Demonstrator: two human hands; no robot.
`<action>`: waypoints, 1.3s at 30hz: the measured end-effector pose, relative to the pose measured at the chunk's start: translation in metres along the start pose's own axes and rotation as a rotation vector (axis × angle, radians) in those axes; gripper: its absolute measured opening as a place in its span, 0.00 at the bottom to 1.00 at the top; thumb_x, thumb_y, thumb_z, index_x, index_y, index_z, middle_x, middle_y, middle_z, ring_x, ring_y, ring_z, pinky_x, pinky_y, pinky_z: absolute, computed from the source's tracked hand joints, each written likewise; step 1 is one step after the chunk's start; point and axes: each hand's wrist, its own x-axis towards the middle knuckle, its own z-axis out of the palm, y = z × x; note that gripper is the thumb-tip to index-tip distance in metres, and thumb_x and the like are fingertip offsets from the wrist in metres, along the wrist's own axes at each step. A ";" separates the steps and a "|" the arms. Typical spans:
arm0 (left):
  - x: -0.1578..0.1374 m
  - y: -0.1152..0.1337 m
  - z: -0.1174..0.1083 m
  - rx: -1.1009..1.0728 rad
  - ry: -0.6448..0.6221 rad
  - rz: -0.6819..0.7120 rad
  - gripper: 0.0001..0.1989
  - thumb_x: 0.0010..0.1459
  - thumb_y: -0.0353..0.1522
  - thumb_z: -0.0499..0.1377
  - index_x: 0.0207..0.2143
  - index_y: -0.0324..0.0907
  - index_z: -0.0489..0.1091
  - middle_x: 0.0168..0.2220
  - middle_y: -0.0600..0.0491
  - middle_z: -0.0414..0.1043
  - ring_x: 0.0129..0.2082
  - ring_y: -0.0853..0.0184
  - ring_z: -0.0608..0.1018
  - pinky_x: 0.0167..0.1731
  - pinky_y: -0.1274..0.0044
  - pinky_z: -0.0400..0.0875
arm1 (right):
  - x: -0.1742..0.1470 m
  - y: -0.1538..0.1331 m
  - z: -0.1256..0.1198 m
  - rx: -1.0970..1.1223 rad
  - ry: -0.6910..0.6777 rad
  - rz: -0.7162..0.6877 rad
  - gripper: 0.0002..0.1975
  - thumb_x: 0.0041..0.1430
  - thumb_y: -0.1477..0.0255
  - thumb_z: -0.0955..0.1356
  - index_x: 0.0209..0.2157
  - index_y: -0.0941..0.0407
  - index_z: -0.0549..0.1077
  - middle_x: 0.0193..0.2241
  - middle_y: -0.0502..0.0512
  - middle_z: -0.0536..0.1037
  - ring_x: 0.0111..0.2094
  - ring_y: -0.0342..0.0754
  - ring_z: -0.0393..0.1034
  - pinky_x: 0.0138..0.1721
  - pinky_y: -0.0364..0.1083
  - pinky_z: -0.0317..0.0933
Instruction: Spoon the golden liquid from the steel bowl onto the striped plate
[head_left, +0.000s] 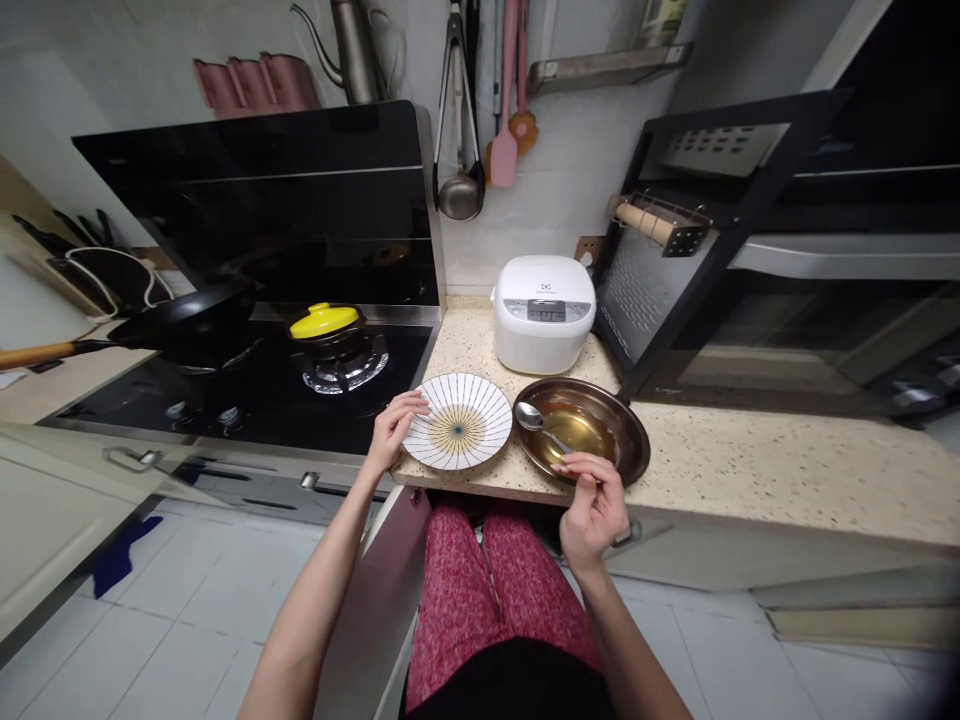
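Head view: right hand (595, 505) holds spoon (541, 424), left hand (391, 432) touches plate (459, 422).

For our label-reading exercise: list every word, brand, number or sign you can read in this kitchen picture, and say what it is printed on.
"Electrolux", only roughly legible: small dark brand mark on the lid of the white rice cooker.
Rice cooker control panel: button labels too small and blurred to read.
Striped plate, metal bowl, yellow pot lid: no text visible.
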 end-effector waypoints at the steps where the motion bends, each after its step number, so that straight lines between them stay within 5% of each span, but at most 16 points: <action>1: 0.000 0.000 0.000 0.000 -0.002 -0.001 0.19 0.70 0.42 0.55 0.39 0.42 0.83 0.46 0.42 0.82 0.58 0.50 0.76 0.60 0.53 0.68 | -0.002 -0.001 0.004 0.022 -0.004 0.023 0.11 0.73 0.71 0.63 0.35 0.53 0.74 0.34 0.55 0.80 0.37 0.51 0.77 0.42 0.53 0.72; 12: 0.000 0.000 0.002 -0.003 0.002 0.004 0.19 0.71 0.42 0.54 0.39 0.42 0.83 0.45 0.42 0.82 0.58 0.50 0.77 0.60 0.53 0.68 | -0.024 -0.007 0.050 0.017 -0.297 0.044 0.14 0.73 0.72 0.62 0.34 0.53 0.75 0.37 0.55 0.84 0.39 0.49 0.80 0.42 0.49 0.73; 20: -0.001 -0.003 0.004 -0.030 0.007 0.019 0.18 0.70 0.41 0.55 0.39 0.42 0.82 0.45 0.42 0.82 0.58 0.50 0.77 0.61 0.53 0.68 | -0.031 0.003 0.054 0.025 -0.344 0.063 0.12 0.73 0.73 0.62 0.36 0.53 0.76 0.36 0.55 0.83 0.36 0.47 0.78 0.37 0.46 0.71; 26: -0.001 -0.003 0.004 -0.027 0.013 0.009 0.18 0.70 0.41 0.55 0.39 0.42 0.82 0.45 0.42 0.82 0.57 0.50 0.78 0.60 0.52 0.68 | -0.037 0.009 0.055 0.094 -0.358 0.222 0.11 0.72 0.68 0.64 0.40 0.54 0.77 0.36 0.54 0.81 0.30 0.45 0.74 0.31 0.44 0.70; 39: -0.002 -0.003 0.005 -0.020 0.008 0.019 0.18 0.71 0.41 0.55 0.39 0.42 0.82 0.46 0.42 0.82 0.58 0.50 0.77 0.60 0.53 0.68 | -0.037 0.013 0.058 0.181 -0.460 0.296 0.15 0.73 0.65 0.62 0.33 0.54 0.74 0.37 0.56 0.80 0.30 0.45 0.71 0.29 0.42 0.68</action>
